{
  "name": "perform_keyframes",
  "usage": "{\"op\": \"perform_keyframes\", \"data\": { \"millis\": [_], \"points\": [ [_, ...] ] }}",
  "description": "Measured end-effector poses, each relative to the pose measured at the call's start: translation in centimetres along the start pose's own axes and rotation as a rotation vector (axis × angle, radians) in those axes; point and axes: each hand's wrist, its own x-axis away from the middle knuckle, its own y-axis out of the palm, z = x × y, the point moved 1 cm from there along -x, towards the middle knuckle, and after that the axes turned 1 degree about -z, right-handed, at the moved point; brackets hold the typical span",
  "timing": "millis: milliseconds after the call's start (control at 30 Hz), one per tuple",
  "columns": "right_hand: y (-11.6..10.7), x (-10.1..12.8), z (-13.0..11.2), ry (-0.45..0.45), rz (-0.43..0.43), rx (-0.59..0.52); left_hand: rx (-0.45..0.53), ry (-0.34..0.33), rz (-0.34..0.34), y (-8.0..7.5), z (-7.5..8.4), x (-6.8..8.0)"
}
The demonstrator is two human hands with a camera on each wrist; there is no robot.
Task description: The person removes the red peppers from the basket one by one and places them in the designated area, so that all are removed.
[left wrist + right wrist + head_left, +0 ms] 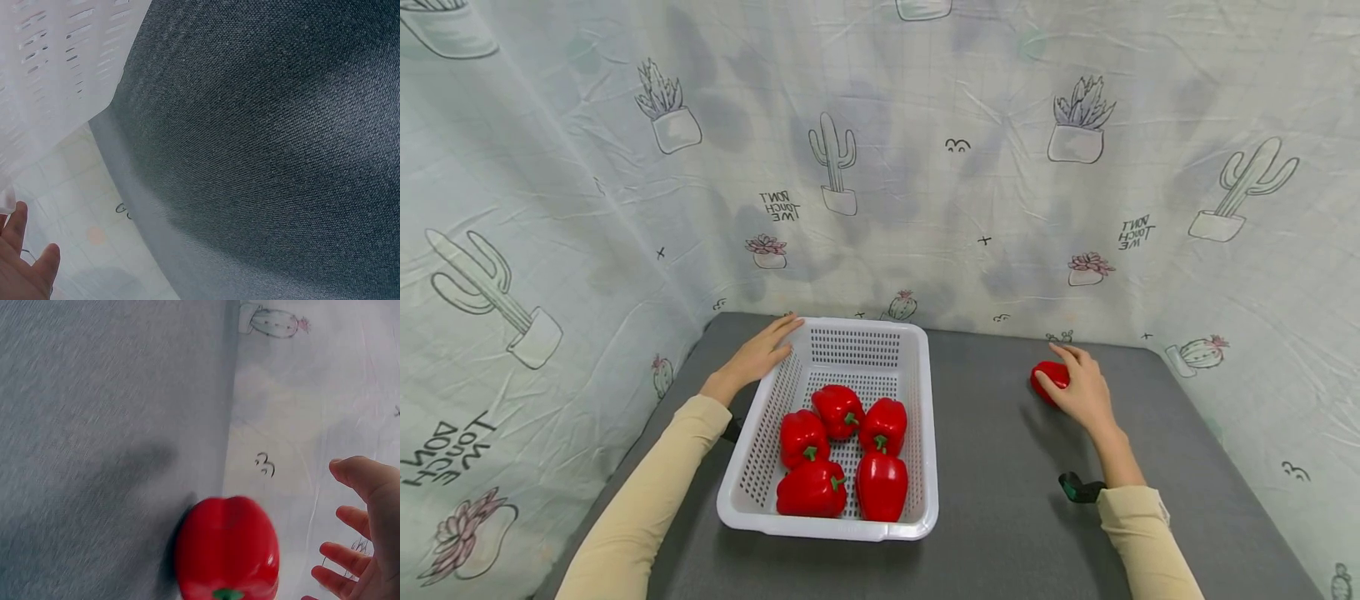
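A white perforated plastic basket (932,417) stands on the grey table, holding several red bell peppers (882,487) with green stems, gathered toward its near end. My left hand (757,353) rests at the basket's far left corner, fingers touching the rim; in the left wrist view its fingers (17,228) are spread beside the basket's edge. To the right, a lone red bell pepper (228,547) lies on the table. Over it hovers my right hand (1084,392), thumb and fingers spread; the right wrist view shows a gap between that hand and the pepper.
Behind and at both sides of the grey table (985,467) hangs a pale cloth (910,183) printed with cacti and potted plants. Dark straps (1081,488) show near both wrists. Grey tabletop lies between the basket and the lone pepper.
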Motion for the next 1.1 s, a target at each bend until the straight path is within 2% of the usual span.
{"op": "perform_keyframes", "data": {
  "millis": [167, 600, 1100],
  "points": [
    [0.3, -0.6, -1.5, -0.03, 0.003, -0.02, 0.0, -0.002, -0.001, 0.1, -0.2, -0.1],
    [0.9, -2.0, -5.6, -0.173, 0.013, -0.112, 0.002, -0.018, -0.003, 0.1, -0.1, 0.0],
    [2.2, -3.2, -10.2, -0.24, -0.045, -0.2, 0.003, 0.001, 0.013, 0.2, -0.4, -0.1]
  ]
}}
